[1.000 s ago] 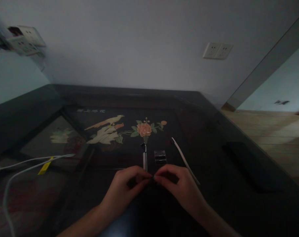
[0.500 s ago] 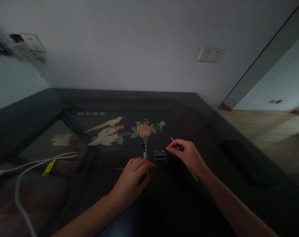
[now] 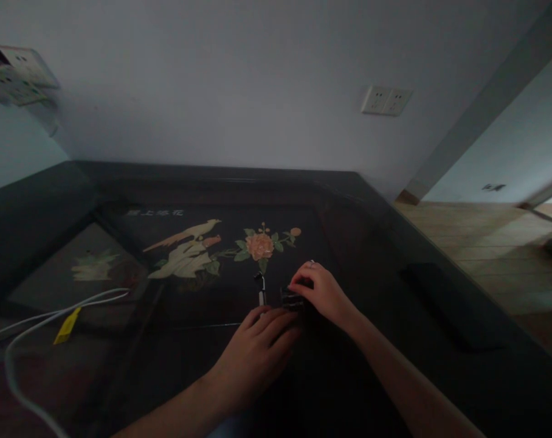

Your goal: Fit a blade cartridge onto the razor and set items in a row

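Observation:
On the dark tabletop, a small clear case (image 3: 291,299) with dark bars sits between my hands, partly covered by fingers. My left hand (image 3: 262,344) curls around its near edge, fingers closed against it. From above, my right hand (image 3: 319,289) reaches its far right corner, thumb and forefinger pinched together; whatever is between them is too small and dark to make out. Just left of the case lies a thin tool (image 3: 262,293) with a dark head, a bent white neck and a pale handle, its lower end hidden by my left hand.
A white cable (image 3: 52,319) with a yellow tag (image 3: 67,326) loops across the left side. To the right lies a flat black slab (image 3: 449,307). Flower and bird decoration (image 3: 260,246) marks the tabletop. Sockets (image 3: 386,101) are on the wall behind; the table's right edge borders a wooden floor.
My right hand has moved in and slightly down onto the case. My left hand has shifted right, its fingers now at the case's near edge. The view has turned slightly right.

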A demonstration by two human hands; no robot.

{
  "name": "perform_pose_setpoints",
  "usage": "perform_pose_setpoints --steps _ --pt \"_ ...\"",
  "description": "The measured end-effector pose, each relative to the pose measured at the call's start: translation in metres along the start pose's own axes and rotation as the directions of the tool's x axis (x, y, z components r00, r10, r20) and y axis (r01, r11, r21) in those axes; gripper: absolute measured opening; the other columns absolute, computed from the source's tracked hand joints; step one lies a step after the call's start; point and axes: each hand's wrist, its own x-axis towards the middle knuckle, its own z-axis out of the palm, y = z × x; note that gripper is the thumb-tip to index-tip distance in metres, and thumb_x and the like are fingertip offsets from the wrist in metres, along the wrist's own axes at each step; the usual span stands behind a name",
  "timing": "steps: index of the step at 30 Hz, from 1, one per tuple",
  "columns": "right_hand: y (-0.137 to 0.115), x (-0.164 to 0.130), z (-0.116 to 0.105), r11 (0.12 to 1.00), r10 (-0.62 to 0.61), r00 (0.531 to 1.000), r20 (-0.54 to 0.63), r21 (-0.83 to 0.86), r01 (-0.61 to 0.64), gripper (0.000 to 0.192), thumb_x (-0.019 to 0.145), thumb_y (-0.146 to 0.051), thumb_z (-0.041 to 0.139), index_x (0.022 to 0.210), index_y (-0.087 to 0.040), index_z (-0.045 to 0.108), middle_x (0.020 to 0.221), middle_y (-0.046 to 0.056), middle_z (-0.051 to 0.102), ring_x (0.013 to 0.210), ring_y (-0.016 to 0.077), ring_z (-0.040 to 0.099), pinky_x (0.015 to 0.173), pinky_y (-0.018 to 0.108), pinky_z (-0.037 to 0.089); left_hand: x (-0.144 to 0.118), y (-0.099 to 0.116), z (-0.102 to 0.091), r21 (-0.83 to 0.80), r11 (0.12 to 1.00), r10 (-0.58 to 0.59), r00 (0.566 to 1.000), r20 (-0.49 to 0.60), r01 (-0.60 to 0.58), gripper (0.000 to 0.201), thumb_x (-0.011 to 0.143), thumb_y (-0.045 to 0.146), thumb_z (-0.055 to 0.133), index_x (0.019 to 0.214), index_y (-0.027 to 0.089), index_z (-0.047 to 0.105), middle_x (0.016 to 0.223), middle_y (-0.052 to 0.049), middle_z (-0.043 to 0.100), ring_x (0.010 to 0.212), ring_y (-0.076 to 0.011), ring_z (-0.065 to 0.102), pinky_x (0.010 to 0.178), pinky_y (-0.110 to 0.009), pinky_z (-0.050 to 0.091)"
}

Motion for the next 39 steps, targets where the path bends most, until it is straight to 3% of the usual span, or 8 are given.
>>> perform_pose_setpoints --steps 13,19,23,28,39 --pt "0.007 -0.001 0.012 1.000 0.010 0.998 -0.057 0.008 -0.009 0.010 0.084 -0.014 0.065 0.074 -0.018 0.066 0.081 0.003 0.064 0.083 0.0179 0.060 0.081 0.035 0.045 0.000 -0.002 0.005 0.000 0.999 -0.037 0.999 0.032 0.037 0.032 0.088 0.013 0.052 0.119 0.018 0.057 0.125 -0.009 0.066 0.116 -0.0260 0.060 0.101 -0.047 0.042" --pt "-0.005 -0.010 -0.003 1.000 -0.004 0.989 -0.150 -0.008 0.002 0.006 0.085 -0.014 0.063 0.084 -0.018 0.066 0.090 0.005 0.063 0.090 0.0203 0.057 0.083 0.035 0.046 -0.001 -0.003 0.006 0.000 0.999 -0.043 0.998 0.047 0.044 0.031 0.088 0.015 0.053 0.119 0.018 0.059 0.127 -0.009 0.065 0.117 -0.0262 0.059 0.103 -0.048 0.040" --pt "-0.010 -0.024 -0.007 0.999 -0.049 0.992 -0.119 -0.009 0.049 0.010 0.084 -0.010 0.062 0.084 -0.019 0.067 0.090 0.004 0.063 0.091 0.0197 0.059 0.084 0.036 0.049 0.000 -0.002 0.004 0.002 0.999 -0.048 0.998 0.048 0.048 0.029 0.088 0.016 0.053 0.117 0.018 0.060 0.128 -0.008 0.065 0.117 -0.0268 0.059 0.101 -0.047 0.042" --pt "-0.002 -0.032 0.005 0.990 -0.104 0.992 -0.075 -0.101 0.096 0.016 0.084 -0.008 0.060 0.092 -0.020 0.069 0.096 0.005 0.062 0.096 0.0213 0.059 0.090 0.041 0.049 0.002 -0.001 0.002 -0.003 0.998 -0.056 0.997 0.048 0.056 0.027 0.090 0.017 0.052 0.115 0.019 0.060 0.126 -0.007 0.066 0.116 -0.0254 0.059 0.102 -0.046 0.041" --pt "-0.001 -0.032 0.009 0.995 -0.038 0.999 -0.025 -0.096 0.035 0.011 0.083 -0.008 0.064 0.088 -0.017 0.068 0.094 0.006 0.059 0.096 0.0221 0.057 0.088 0.040 0.050 -0.003 -0.002 0.009 -0.008 0.997 -0.076 0.997 0.009 0.076 0.027 0.091 0.021 0.054 0.117 0.021 0.059 0.122 -0.003 0.067 0.119 -0.0212 0.056 0.107 -0.041 0.035"
